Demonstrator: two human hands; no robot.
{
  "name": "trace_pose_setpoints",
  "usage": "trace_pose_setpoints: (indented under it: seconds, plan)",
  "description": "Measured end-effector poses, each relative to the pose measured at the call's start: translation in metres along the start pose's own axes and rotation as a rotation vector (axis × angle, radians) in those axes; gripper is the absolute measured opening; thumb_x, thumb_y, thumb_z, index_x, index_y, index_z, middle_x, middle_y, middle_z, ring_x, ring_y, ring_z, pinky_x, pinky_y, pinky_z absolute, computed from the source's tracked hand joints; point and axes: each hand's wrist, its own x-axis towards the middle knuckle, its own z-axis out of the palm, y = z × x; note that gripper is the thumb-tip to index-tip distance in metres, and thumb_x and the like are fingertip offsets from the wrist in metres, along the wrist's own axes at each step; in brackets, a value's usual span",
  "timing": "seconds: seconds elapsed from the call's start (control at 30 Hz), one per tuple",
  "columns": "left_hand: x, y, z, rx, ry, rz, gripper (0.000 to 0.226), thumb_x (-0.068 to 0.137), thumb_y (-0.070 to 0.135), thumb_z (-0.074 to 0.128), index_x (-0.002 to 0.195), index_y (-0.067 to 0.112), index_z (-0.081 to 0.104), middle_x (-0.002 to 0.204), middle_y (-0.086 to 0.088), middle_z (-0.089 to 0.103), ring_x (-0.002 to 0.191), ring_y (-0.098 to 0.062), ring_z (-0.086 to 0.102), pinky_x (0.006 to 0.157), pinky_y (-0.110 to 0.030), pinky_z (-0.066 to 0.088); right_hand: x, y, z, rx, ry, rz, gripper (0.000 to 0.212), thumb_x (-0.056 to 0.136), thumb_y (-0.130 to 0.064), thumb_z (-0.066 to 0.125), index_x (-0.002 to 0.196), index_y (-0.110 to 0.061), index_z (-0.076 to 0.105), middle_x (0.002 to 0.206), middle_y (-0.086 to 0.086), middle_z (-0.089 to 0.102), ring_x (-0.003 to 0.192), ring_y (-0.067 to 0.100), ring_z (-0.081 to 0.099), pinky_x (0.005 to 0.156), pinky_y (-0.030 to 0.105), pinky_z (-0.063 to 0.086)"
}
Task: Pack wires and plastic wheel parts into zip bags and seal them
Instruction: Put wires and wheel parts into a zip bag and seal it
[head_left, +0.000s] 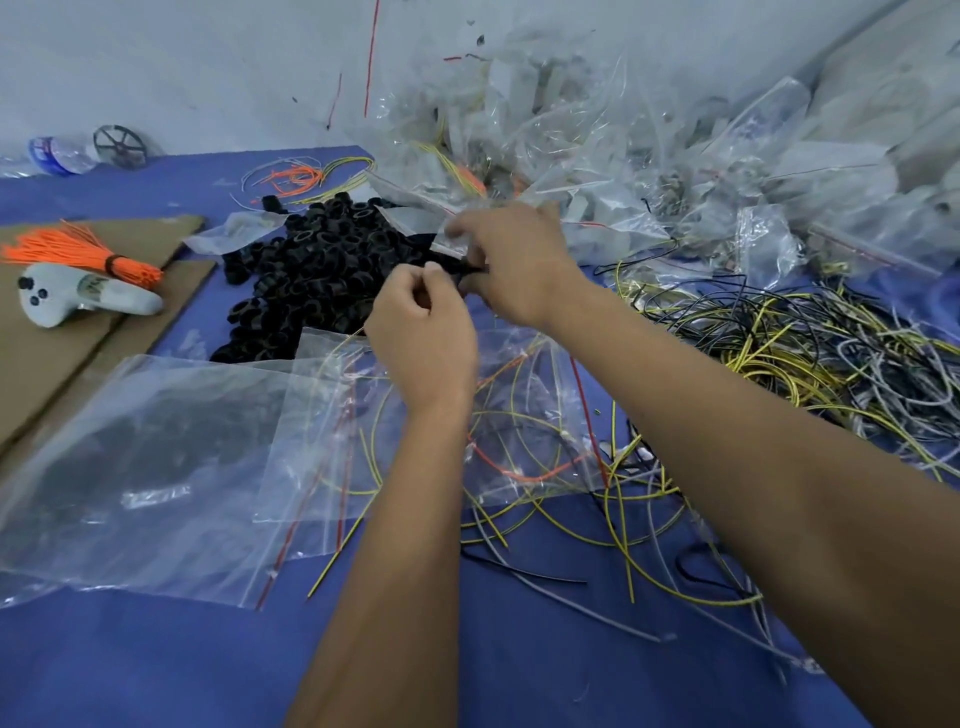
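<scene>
No text, brand, number or sign could be read anywhere. The clear plastic water bottle (54, 156) at the upper left of the frame carried a blue label, but its printing was too blurred to make out. The grey handheld controller (83, 301) at the left bore a small dark marking on its handle, also illegible.

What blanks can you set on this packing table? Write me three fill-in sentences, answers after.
1. The tied bundle of orange wires lies on brown ____.
2. The pile of wheel parts is coloured ____.
3. The grey controller lies to the ____ of the wheel parts.
Answers: cardboard; black; left
</scene>
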Motion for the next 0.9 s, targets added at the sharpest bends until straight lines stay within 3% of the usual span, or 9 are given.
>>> trace_pose_setpoints:
  seconds: [0.1,0.2,0.23,0.33,0.47,0.57,0.7,0.8,0.9]
  plan:
    - [-0.010,0.005,0.008,0.036,-0.243,0.057,0.040,0.098,0.021,0.061,0.062,0.007,0.050,0.054,0.005,0.045,0.055,-0.014,0.037,0.059,-0.034,0.029,-0.011,0.018,-0.014,0.233,0.190,0.039,0.031,0.088,-0.013,0.070,0.119,-0.016,0.072,0.105,0.003,0.075,0.106,0.023,0.064,0.100,0.039,0.046]
    - [-0.027,0.013,0.015,0.186,-0.490,0.157,0.044,0.092,0.035,0.066,0.058,0.018,0.044,0.054,0.005,0.046,0.057,-0.015,0.043,0.059,-0.033,0.030,-0.040,0.041,-0.027,0.469,0.349,0.103,0.030,0.085,0.004,0.063,0.111,-0.005,0.075,0.099,0.009,0.074,0.082,0.006,0.060,0.084,0.015,0.049]
    - [-0.033,0.016,0.018,0.252,-0.547,0.171,0.042,0.088,0.043,0.066,0.061,0.018,0.047,0.058,0.005,0.051,0.061,-0.017,0.050,0.060,-0.033,0.034,-0.052,0.049,-0.030,0.501,0.383,0.138,0.029,0.087,0.004,0.063,0.112,-0.006,0.075,0.097,0.005,0.073,0.079,0.003,0.059,0.082,0.015,0.050]
    - [-0.049,0.024,0.023,0.484,-0.623,0.223,0.044,0.077,0.063,0.064,0.068,0.023,0.047,0.074,0.005,0.062,0.076,-0.022,0.060,0.063,-0.034,0.041,-0.088,0.071,-0.034,0.557,0.415,0.234,0.028,0.091,-0.002,0.064,0.113,-0.016,0.075,0.096,-0.003,0.070,0.086,0.007,0.064,0.084,0.036,0.058]
    - [-0.051,0.026,0.022,0.667,-0.664,0.262,0.043,0.069,0.058,0.071,0.084,0.022,0.052,0.091,-0.001,0.066,0.088,-0.028,0.063,0.069,-0.037,0.049,-0.121,0.089,-0.030,0.582,0.373,0.234,0.029,0.093,-0.005,0.067,0.115,-0.021,0.075,0.106,-0.002,0.061,0.096,0.011,0.065,0.081,0.035,0.057]
    - [-0.048,0.020,0.017,0.626,-0.698,0.173,0.027,0.071,0.034,0.074,0.077,0.023,0.050,0.089,-0.003,0.065,0.086,-0.029,0.063,0.063,-0.034,0.042,-0.132,0.089,-0.018,0.597,0.371,0.241,0.029,0.092,-0.009,0.071,0.118,-0.021,0.074,0.097,-0.006,0.063,0.089,0.009,0.062,0.077,0.028,0.051]
    - [-0.041,0.013,0.015,0.517,-0.646,0.088,0.019,0.075,0.016,0.072,0.068,0.021,0.055,0.076,0.000,0.066,0.082,-0.024,0.064,0.064,-0.028,0.042,-0.133,0.082,-0.017,0.867,0.333,0.257,0.023,0.089,-0.002,0.074,0.111,-0.008,0.073,0.092,0.010,0.071,0.085,0.022,0.073,0.082,0.040,0.062]
    - [-0.039,0.014,0.019,0.321,-0.618,-0.014,0.009,0.079,0.016,0.070,0.071,0.014,0.066,0.062,0.003,0.066,0.066,-0.020,0.067,0.061,-0.029,0.050,-0.134,0.070,-0.021,1.178,0.270,0.219,0.014,0.091,0.005,0.068,0.103,-0.002,0.069,0.096,0.024,0.071,0.086,0.029,0.076,0.084,0.043,0.062]
    - [-0.041,0.013,0.021,0.068,-0.620,-0.181,0.008,0.083,0.005,0.065,0.075,0.003,0.067,0.048,0.001,0.062,0.042,-0.013,0.058,0.047,-0.023,0.044,-0.134,0.061,-0.020,1.451,0.179,0.257,0.002,0.099,0.001,0.058,0.101,-0.001,0.058,0.097,0.023,0.070,0.094,0.036,0.075,0.083,0.038,0.061]
